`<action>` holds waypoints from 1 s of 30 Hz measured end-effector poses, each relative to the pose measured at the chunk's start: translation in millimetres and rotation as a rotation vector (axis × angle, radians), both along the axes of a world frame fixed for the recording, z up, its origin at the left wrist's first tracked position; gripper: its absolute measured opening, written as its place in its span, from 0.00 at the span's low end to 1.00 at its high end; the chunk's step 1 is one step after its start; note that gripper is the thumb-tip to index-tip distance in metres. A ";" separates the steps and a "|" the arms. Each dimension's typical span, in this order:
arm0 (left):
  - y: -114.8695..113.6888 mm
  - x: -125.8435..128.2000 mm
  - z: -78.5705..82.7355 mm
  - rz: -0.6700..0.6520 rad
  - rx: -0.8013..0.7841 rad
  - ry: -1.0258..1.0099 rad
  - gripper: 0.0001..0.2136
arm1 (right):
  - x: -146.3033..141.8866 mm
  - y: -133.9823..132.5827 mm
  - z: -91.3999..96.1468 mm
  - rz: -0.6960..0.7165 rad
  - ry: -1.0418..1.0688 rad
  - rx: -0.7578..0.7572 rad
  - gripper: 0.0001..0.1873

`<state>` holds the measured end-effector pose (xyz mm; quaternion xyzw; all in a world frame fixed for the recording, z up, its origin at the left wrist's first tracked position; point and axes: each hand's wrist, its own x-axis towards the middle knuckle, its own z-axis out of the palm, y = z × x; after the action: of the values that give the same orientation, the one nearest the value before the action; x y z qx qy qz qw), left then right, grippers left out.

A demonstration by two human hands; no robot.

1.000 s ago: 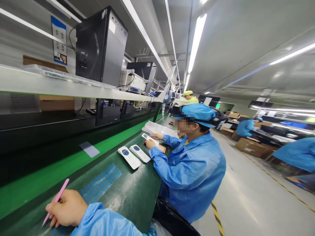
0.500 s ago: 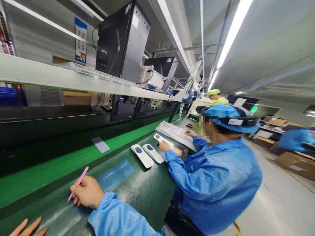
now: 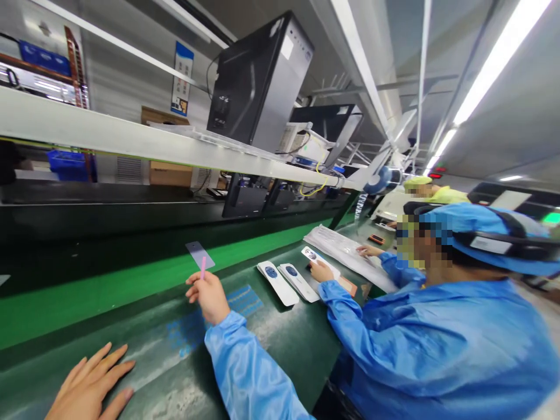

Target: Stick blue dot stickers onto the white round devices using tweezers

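Note:
My left hand (image 3: 90,385) rests on the green work surface (image 3: 301,338) at the lower left, fingers spread, holding nothing. Farther right, my right hand (image 3: 212,297) is closed around slim pink tweezers (image 3: 203,267), whose upper end points up; the lower end is hidden. Beneath and behind that hand lies a clear sheet with rows of blue pieces (image 3: 245,300), partly covered by the hand and sleeve. A pale flat panel with a small hole (image 3: 200,255) lies just beyond my fingers. Two stacks of white panels with round dark blue discs (image 3: 280,286) lie to the right.
A co-worker in blue (image 3: 429,338) sits close on the right, one hand on a white panel (image 3: 330,269). Wrapped white material (image 3: 345,254) lies behind it. A white shelf beam (image 3: 144,149) crosses above the bench, carrying a black computer case (image 3: 258,87).
My right hand has moved away from the near surface toward the pale panel, with the tweezers turned more upright. My left hand shows more fully. The view has swung left.

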<state>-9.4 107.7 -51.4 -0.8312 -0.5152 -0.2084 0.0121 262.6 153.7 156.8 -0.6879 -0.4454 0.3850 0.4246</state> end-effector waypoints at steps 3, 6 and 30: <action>-4.6 9.2 3.2 0.007 0.091 -0.035 0.20 | 20.7 22.8 10.2 -0.009 -0.311 -0.001 0.09; -5.5 16.0 9.5 0.018 0.067 -0.014 0.19 | 31.4 45.7 11.8 0.010 -0.510 -0.065 0.05; -30.6 46.4 92.3 0.120 -0.188 -0.262 0.21 | -1.0 41.0 30.0 0.094 -0.691 -0.008 0.20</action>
<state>37.1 77.1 40.9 -0.7621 -0.5783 -0.2651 -0.1205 261.6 194.7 186.7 -0.7578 -0.5927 0.1501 0.2278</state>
